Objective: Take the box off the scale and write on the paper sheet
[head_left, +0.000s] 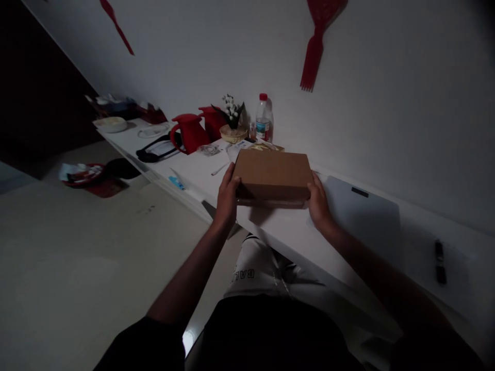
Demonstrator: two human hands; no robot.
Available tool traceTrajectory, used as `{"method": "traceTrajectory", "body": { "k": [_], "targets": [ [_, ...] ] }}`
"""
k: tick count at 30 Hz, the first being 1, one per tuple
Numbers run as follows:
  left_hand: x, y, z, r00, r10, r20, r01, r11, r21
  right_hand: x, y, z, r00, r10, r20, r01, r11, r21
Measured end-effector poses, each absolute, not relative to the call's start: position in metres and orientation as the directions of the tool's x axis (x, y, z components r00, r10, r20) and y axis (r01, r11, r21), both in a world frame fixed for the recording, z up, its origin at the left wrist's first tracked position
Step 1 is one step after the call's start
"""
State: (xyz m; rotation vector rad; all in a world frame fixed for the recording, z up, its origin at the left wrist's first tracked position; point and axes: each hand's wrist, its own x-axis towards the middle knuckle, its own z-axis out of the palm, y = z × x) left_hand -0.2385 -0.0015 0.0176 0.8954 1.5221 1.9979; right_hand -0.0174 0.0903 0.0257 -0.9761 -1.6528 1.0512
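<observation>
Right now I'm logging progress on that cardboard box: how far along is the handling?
Done: the brown cardboard box is at the white shelf, lid closed. In hand: the left hand and right hand grip its two ends; whether it rests or hovers is unclear. Left: the lid is unopened. The red jugs and water bottle stand behind, untouched.

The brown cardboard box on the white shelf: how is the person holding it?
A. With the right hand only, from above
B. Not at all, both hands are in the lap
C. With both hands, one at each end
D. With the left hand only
C: the left hand clasps the left end of the brown cardboard box and the right hand the right end, above the white shelf.
</observation>
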Motion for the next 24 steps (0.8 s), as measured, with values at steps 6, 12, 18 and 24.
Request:
{"method": "traceTrajectory", "body": {
  "k": [6, 12, 18, 24],
  "targets": [
    [-0.235, -0.002, 0.004, -0.672, 0.713, 0.201, 0.017, -0.256, 0.966, -0.019, 0.087, 0.024, -0.240, 0.951, 0.193, 0.168, 0.236, -0.957],
    [-0.235, 0.003, -0.005, -0.653, 0.735, 0.180, -0.015, -0.250, 0.968, -0.015, 0.088, 0.016, -0.236, 0.951, 0.197, 0.174, 0.241, -0.955],
    [-0.234, 0.007, -0.009, -0.654, 0.740, 0.158, -0.033, -0.237, 0.971, -0.013, 0.088, 0.014, -0.224, 0.958, 0.178, 0.183, 0.221, -0.958],
    [-0.234, 0.008, -0.013, -0.644, 0.745, 0.175, -0.011, -0.237, 0.971, -0.014, 0.087, 0.014, -0.215, 0.962, 0.169, 0.164, 0.206, -0.965]
  ]
}}
